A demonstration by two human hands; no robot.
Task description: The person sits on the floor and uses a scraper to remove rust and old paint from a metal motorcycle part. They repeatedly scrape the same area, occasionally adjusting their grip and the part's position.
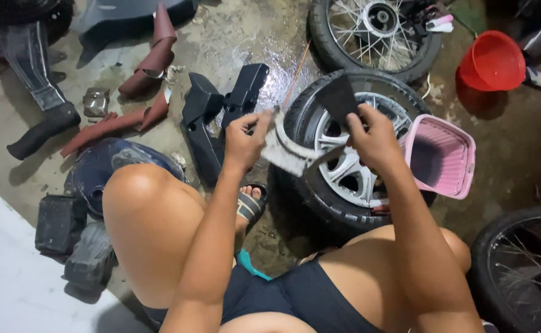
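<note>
I crouch over a wet concrete floor. My left hand [244, 137] grips a white scrub brush [286, 153] by its handle, bristles angled toward the right. My right hand [372, 137] pinches a dark, flat triangular plastic piece [338, 97] and holds it upright against the brush. Both hands hover above a black tyre with a silver alloy rim [344, 169] lying flat on the floor between my knees.
A pink square basket [443, 159] leans on the tyre's right side, a red bucket [493, 61] behind it. Spoked wheels lie at the top [375, 31] and bottom right [523, 265]. Black fairing panels [218, 114], maroon panels [150, 65] and dark covers [76, 243] lie left.
</note>
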